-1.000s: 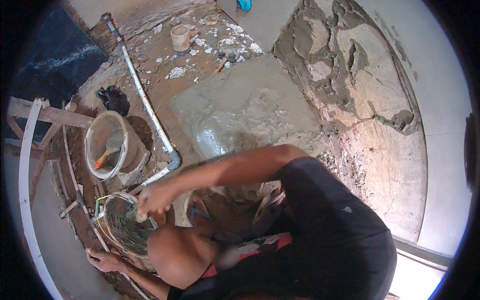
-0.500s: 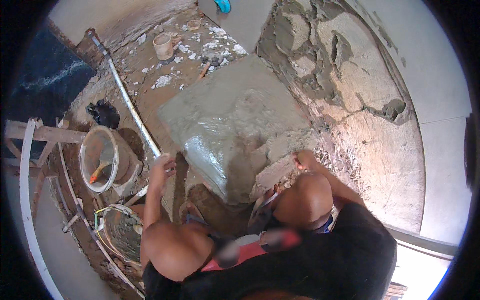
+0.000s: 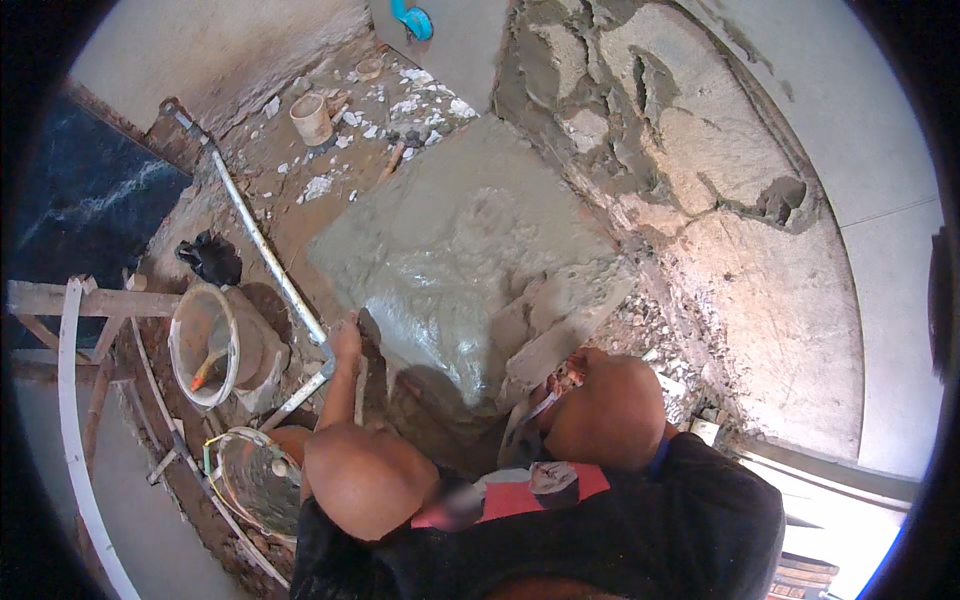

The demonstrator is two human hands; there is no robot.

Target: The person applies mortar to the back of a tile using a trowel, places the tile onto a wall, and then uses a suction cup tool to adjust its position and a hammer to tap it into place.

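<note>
My left hand (image 3: 346,337) is beside the left edge of a block coated in wet grey cement (image 3: 460,230), close to a white pipe (image 3: 262,240). Its back faces me and its fingers are mostly hidden. Low in front of my right knee is my right hand (image 3: 574,368), largely covered by the knee, near the block's rough front right corner. What either hand holds, if anything, does not show. The block's top is smeared and shiny toward its left front edge.
On the left stand a bucket (image 3: 232,345) with an orange-tipped tool inside and a bucket of grey mix (image 3: 258,475). A black bag (image 3: 210,257) and wooden frame (image 3: 130,302) are beyond. A small pot (image 3: 311,119) stands among rubble. Cement patches cover the right wall (image 3: 740,130).
My right hand has drawn back from the block's right corner toward my knee. My left hand has shifted slightly right, off the pipe's end. The whole view has shifted a little.
</note>
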